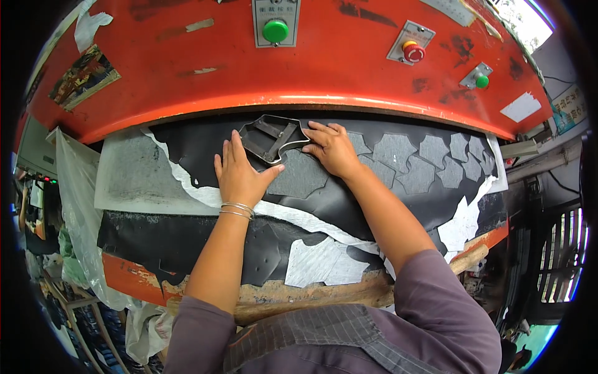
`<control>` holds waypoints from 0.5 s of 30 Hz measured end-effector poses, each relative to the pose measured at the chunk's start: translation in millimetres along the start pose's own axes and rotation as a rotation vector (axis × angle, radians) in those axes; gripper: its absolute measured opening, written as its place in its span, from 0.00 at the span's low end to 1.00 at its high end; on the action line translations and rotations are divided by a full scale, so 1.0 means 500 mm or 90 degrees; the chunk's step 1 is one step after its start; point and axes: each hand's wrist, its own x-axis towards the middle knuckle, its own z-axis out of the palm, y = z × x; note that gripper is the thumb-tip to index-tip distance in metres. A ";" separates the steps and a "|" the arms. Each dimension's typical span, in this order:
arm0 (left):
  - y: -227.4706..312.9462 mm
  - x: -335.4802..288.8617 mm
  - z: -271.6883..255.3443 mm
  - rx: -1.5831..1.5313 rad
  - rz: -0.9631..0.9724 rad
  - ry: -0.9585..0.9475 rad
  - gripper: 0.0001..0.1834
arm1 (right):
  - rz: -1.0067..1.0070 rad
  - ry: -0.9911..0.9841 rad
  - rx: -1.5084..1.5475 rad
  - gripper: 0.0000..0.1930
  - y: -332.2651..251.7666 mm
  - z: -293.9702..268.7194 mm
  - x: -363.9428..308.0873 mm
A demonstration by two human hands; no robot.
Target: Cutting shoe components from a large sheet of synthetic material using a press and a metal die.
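A metal cutting die (pixel 269 141), with a curved, notched outline and crossbars inside, lies on a black leather-like sheet (pixel 205 134). My left hand (pixel 240 174) rests against its left and lower edge, fingers spread along the side and thumb under the near corner. From the other side, my right hand (pixel 336 148) has its bent fingers and thumb on the die's right end. Both hands steady the die between them. Just below and right of it is a grey cut-out shape (pixel 299 176), and more grey shapes (pixel 393 156) run in rows to the right.
A red machine beam (pixel 205 68) spans the far side, bearing a green button (pixel 275 30), a red stop knob (pixel 413 52) and a smaller green button (pixel 481 81). A pale cutting board (pixel 128 177) lies under the sheet. White-backed scraps (pixel 317 262) hang at the near edge; clear plastic (pixel 78 206) hangs left.
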 end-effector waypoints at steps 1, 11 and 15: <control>0.002 -0.001 -0.001 -0.003 -0.001 -0.004 0.65 | 0.004 -0.002 -0.005 0.19 0.002 0.000 -0.001; -0.003 0.014 -0.055 -0.232 0.013 0.049 0.54 | 0.248 0.288 0.417 0.20 -0.036 -0.206 -0.010; 0.145 0.101 -0.179 -0.388 0.234 0.240 0.08 | 0.179 0.760 0.197 0.18 0.081 -0.470 0.028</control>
